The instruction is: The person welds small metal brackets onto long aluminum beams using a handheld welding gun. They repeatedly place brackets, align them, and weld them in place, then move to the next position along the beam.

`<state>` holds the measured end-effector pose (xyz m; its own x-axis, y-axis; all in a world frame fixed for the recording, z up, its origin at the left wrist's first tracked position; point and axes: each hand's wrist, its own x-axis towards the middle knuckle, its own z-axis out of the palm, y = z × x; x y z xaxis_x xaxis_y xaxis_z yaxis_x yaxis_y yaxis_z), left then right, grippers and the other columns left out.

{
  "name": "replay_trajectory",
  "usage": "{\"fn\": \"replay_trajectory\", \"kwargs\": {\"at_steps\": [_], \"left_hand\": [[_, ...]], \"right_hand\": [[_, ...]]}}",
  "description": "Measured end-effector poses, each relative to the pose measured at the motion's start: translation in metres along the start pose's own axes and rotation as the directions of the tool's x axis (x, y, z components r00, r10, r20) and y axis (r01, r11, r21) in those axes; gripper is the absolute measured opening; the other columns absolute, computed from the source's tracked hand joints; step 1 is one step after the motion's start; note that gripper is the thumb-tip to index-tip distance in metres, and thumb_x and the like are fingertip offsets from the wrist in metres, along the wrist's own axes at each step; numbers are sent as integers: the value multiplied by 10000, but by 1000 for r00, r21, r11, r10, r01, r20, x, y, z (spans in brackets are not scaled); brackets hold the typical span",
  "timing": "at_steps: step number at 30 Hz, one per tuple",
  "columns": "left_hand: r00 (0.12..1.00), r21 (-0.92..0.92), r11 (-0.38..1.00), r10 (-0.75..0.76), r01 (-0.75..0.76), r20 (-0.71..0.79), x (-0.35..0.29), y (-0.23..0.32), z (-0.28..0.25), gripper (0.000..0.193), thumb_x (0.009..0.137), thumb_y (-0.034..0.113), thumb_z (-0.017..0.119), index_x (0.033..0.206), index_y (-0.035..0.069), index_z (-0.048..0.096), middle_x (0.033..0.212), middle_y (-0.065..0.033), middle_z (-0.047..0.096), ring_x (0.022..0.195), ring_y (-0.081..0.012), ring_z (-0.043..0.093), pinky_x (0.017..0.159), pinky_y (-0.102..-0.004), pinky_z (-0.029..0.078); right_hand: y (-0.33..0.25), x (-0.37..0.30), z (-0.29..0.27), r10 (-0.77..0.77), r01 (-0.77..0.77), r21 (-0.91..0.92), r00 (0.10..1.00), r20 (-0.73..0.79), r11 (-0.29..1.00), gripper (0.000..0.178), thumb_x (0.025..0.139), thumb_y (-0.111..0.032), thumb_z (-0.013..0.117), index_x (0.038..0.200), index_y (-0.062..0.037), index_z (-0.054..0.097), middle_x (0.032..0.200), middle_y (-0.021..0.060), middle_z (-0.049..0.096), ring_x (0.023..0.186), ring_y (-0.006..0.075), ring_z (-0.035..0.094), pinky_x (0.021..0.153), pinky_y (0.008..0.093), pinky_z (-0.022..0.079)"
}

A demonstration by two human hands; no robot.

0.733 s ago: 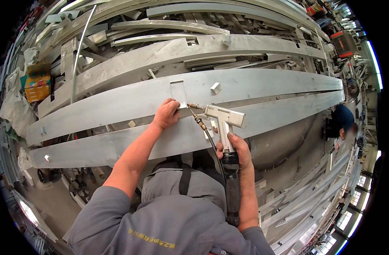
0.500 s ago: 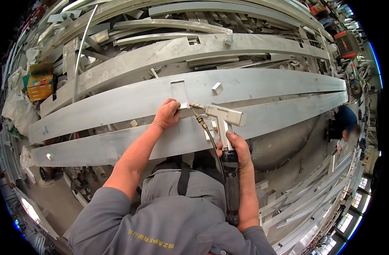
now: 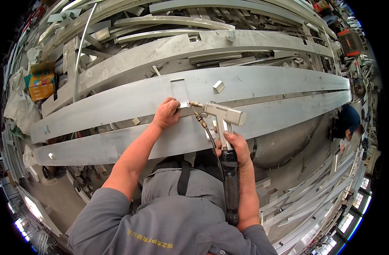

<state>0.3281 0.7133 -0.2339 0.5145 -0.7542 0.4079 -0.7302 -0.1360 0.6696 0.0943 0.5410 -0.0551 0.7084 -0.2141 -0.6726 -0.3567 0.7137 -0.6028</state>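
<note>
My right hand [image 3: 238, 146] is wrapped around the grip of a pale grey welding gun [image 3: 224, 114] with a black taped handle. The brass nozzle [image 3: 195, 104] points left, close to a corner of the rectangular cutout [image 3: 178, 87] in the far metal beam [image 3: 262, 83]. A thin tube with a brass fitting [image 3: 201, 121] runs beneath the nozzle. My left hand [image 3: 168, 112] is closed at the beam's near edge, its fingers pinching a small bright metal piece [image 3: 184, 104] beside the nozzle tip. Part of that piece is hidden by my fingers.
A second long beam [image 3: 96, 146] lies parallel, nearer to me. Small metal blocks rest on the far beam [image 3: 218, 87] and on the near beam's left end [image 3: 51, 156]. Beyond lie metal offcuts and another notched beam [image 3: 139, 57]. A person [image 3: 347, 121] is at the right.
The whole view has shifted slightly. Both hands and the welding gun keep nearly the same place against the beam.
</note>
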Motion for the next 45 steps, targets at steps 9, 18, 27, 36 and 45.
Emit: {"fn": "replay_trajectory", "kwargs": {"at_steps": [9,18,27,36,45], "left_hand": [[999,-7,1000,28,-28,-14,0,-3,2,257,735,-35,727,883,74,547,839,-103,626,862,-305,649,731,-394,552],[999,5,1000,25,-25,-36,0,0,4,240,746,1,740,864,74,544,825,-113,616,867,-316,650,745,-407,553],[999,-20,999,36,-36,-36,0,-2,3,261,743,-4,742,877,72,531,818,-109,607,877,-328,646,739,-413,550],[1000,20,1000,3,-3,21,-1,-1,1,306,731,-41,738,926,73,532,846,-95,604,890,-306,636,739,-395,541],[993,116,993,-17,3,114,-6,2,-10,468,714,35,769,1116,101,539,1129,-107,597,1184,-363,539,1011,-475,444]], "right_hand": [[2,-2,3,3,-2,37,1000,-15,999,465,973,-315,613,1238,64,565,809,104,652,607,172,655,558,271,522],[12,1,0,-8,8,84,1000,-3,996,474,977,-307,616,1260,68,560,820,113,662,622,185,671,547,289,534],[10,-3,2,-23,23,74,1000,-7,997,484,979,-307,612,1274,72,552,826,117,657,631,187,663,572,281,532],[-15,-31,-4,-177,178,127,984,-21,976,553,972,-340,625,1308,87,524,799,115,639,619,186,644,584,286,533],[-6,-32,-11,-151,151,81,988,-9,985,536,977,-342,610,1312,70,531,815,118,649,645,173,657,598,278,538]]}}
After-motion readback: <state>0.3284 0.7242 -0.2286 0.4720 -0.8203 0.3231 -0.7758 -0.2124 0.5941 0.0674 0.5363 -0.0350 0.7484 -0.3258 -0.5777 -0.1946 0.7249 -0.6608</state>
